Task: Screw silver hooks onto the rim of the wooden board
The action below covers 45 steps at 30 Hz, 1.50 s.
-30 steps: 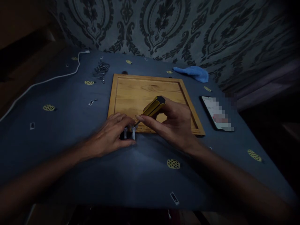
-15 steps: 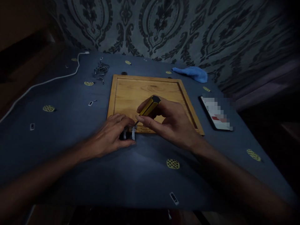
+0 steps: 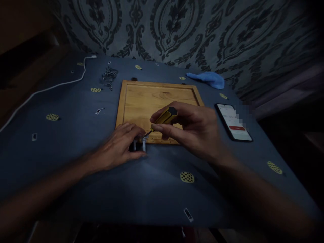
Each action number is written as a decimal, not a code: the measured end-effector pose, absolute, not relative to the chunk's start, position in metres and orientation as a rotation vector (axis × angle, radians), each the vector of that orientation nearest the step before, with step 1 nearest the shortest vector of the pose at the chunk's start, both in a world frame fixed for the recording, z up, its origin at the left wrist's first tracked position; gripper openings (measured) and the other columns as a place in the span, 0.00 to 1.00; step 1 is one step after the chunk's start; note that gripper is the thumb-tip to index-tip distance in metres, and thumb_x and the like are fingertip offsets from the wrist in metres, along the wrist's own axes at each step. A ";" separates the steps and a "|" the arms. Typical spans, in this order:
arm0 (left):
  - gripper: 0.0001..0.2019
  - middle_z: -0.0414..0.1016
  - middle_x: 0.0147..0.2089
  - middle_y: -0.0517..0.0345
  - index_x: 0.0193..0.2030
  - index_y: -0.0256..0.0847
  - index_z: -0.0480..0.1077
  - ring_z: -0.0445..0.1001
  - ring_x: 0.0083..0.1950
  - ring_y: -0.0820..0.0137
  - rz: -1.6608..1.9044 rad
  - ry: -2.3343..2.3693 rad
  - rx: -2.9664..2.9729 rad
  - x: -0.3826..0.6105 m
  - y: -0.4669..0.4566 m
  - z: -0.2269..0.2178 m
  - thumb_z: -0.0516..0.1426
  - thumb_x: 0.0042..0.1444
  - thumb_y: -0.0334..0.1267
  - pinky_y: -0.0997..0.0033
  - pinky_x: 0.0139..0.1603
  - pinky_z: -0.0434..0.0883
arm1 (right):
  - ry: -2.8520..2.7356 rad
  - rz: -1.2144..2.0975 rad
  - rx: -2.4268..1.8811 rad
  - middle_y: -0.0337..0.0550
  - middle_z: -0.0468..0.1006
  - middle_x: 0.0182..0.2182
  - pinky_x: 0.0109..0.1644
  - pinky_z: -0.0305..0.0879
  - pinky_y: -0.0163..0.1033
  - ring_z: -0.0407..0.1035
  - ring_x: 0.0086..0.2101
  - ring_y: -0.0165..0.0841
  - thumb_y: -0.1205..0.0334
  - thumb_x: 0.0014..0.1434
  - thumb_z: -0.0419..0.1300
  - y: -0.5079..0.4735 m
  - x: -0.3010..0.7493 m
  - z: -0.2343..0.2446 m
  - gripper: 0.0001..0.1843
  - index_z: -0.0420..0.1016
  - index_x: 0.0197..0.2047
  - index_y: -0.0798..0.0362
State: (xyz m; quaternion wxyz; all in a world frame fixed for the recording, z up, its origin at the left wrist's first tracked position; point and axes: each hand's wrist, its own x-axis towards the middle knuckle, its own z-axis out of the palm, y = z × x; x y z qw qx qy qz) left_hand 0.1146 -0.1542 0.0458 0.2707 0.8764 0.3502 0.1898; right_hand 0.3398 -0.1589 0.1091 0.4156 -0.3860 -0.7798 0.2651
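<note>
My right hand (image 3: 194,131) is wrapped round a screwdriver (image 3: 164,117) with a yellow and black handle, its tip pointing down-left at a small metal bracket (image 3: 140,144). My left hand (image 3: 118,148) pinches that bracket against the blue cloth at the front edge of a wooden board (image 3: 141,98). The bracket shows only partly between the fingers; its dark base is mostly hidden.
A lit phone (image 3: 234,122) lies right of the board. A blue rag (image 3: 209,79) sits at the back right. A pile of small metal parts (image 3: 109,75) and a white cable (image 3: 50,87) lie at the back left. Patterned wall behind the table.
My right hand has turned on the screwdriver handle, its fingers shifting round it. The left hand and bracket have stayed put.
</note>
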 end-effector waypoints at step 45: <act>0.17 0.76 0.50 0.53 0.55 0.44 0.68 0.73 0.52 0.57 0.548 0.925 2.345 0.115 -0.154 0.044 0.63 0.65 0.46 0.55 0.54 0.73 | -2.067 0.750 -0.904 0.40 0.82 0.35 0.33 0.73 0.35 0.78 0.32 0.30 0.52 0.67 0.67 -0.156 0.343 0.114 0.13 0.79 0.45 0.53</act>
